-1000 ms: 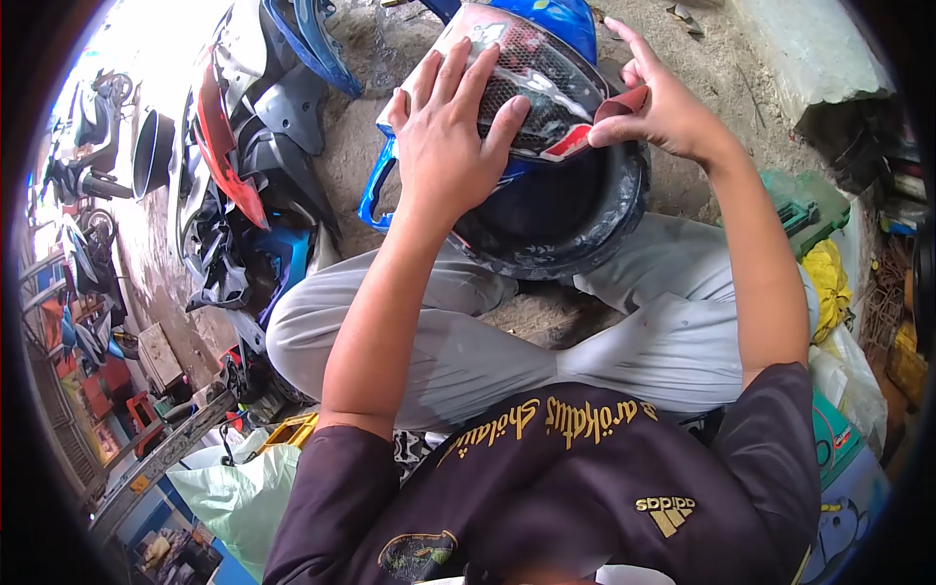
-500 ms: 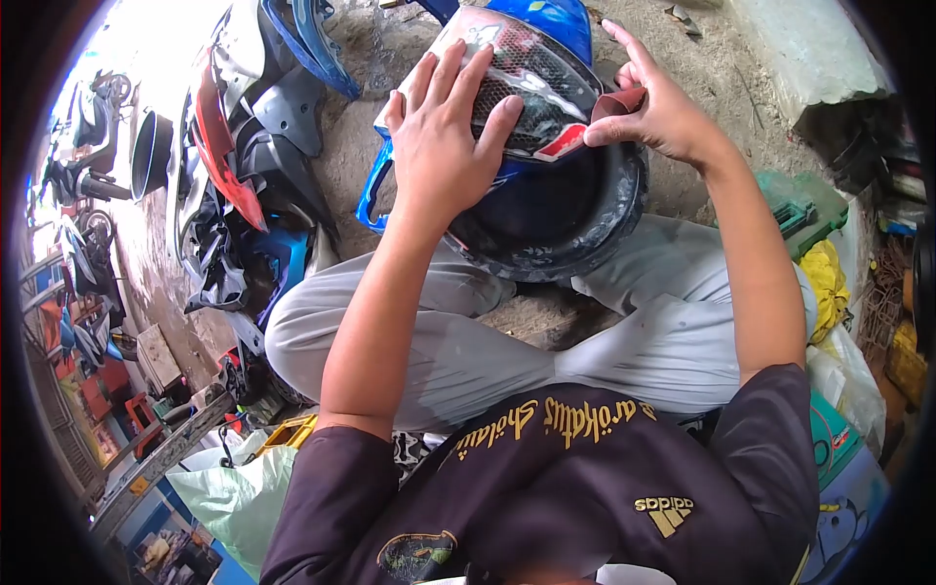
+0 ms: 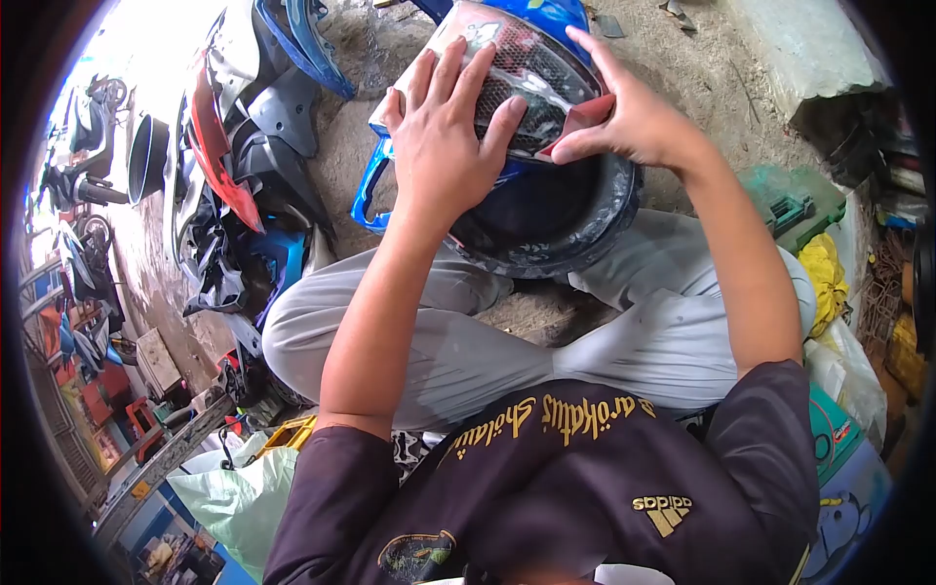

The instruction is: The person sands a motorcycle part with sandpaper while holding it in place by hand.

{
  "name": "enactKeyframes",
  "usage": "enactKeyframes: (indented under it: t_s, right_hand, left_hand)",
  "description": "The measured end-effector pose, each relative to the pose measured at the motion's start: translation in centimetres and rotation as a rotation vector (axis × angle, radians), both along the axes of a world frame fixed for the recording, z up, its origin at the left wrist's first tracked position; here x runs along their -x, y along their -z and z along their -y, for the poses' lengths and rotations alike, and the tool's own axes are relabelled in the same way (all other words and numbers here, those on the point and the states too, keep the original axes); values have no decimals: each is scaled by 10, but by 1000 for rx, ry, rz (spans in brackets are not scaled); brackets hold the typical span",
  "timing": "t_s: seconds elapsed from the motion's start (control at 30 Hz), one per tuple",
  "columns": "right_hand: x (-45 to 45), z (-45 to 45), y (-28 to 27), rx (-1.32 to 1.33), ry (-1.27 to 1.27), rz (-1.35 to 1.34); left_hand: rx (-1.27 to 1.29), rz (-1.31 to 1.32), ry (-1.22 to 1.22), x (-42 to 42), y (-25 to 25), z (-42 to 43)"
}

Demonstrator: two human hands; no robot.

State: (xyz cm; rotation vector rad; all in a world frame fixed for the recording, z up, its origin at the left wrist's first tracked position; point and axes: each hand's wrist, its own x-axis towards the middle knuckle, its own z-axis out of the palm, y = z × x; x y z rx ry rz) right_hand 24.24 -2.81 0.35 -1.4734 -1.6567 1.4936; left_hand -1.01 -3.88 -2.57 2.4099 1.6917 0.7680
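Note:
A glossy panel (image 3: 531,86) with a mesh pattern and blue edges rests over a round black tub (image 3: 546,219) between the knees. My left hand (image 3: 447,132) lies spread on the panel's left part, fingers apart. At the panel's right edge my right hand (image 3: 624,112) holds a reddish-brown folded sheet (image 3: 588,115) between thumb and palm, its index finger stretched along the upper edge. The sheet touches the panel near its lower right corner and partly covers the red patch there.
Motorcycle fairings, among them a red panel (image 3: 216,146) and a blue one (image 3: 307,44), are heaped at left. A green case (image 3: 804,207), a yellow bag (image 3: 824,273) and a concrete block (image 3: 814,44) are at right. A pale green bag (image 3: 239,497) is at lower left.
My right hand has moved left with the sheet, from beside the panel onto its right corner. The panel has shifted slightly left, and my left hand stays spread on it.

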Motion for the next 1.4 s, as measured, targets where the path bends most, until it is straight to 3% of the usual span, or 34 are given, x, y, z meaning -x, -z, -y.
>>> enactKeyframes:
  t_s: [0.1,0.13,0.23,0.4,0.5,0.67,0.77,0.8,1.03,1.4]
  right_hand:
    - [-10,-4,4,-67,46,-42]
    - [-16,-11,7,-94,63,89]
    - [-9,-4,9,54,32,-81]
    - [-21,-12,12,-61,29,29]
    - [-15,-7,14,30,9,-95]
    - [-29,-14,19,-51,37,44]
    - [-18,-6,14,39,24,-58]
    - [-7,-2,0,23,11,77]
    - [-10,-4,11,116,-24,-103]
    - [-15,-7,1,31,60,24]
  left_hand:
    - [17,1,4,-1,-4,-2]
    - [36,4,1,-1,-5,-1]
    - [25,-33,2,-4,-5,6]
    - [41,-11,-1,0,-2,1]
    - [-28,-2,13,-2,1,0]
    - [40,-18,1,1,-5,1]
    - [41,-20,-4,-1,-4,2]
    - [42,-23,-2,0,-4,2]
    - [21,-36,3,-3,-5,4]
    - [61,-12,1,4,-5,-1]
